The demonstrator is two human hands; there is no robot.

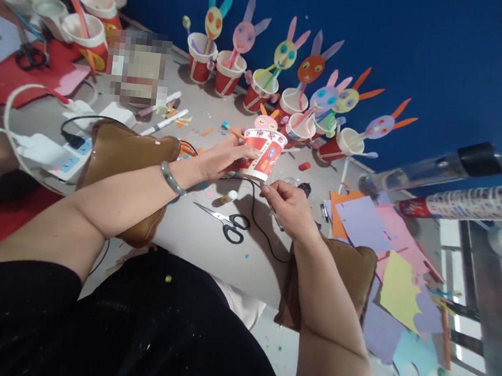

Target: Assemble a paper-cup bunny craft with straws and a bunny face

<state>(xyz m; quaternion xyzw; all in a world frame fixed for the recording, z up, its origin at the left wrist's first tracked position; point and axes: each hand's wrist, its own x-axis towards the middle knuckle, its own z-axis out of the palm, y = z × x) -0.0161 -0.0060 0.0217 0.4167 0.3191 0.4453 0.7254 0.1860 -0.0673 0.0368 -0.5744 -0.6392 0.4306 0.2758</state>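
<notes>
A red and white paper cup (261,153) is held up over the table, with my left hand (223,158) wrapped round its left side. From its rim peeks a pink paper rabbit face (267,121) with orange ears, and an orange strip sticks out at the left. Just below and right of the cup's base, the fingers of my right hand (287,207) are pinched together; what they hold, if anything, is too small to make out. Black-handled scissors (225,221) lie on the table below the cup, close to a small white-capped glue stick (228,197).
Several finished rabbit cups (229,72) stand along the blue wall. Coloured paper sheets (398,281) pile up at the right, near a long stack of cups (478,200). Brown cushions (127,175) lie under my arms. A black cable (255,212) crosses the table; a power strip (75,157) sits left.
</notes>
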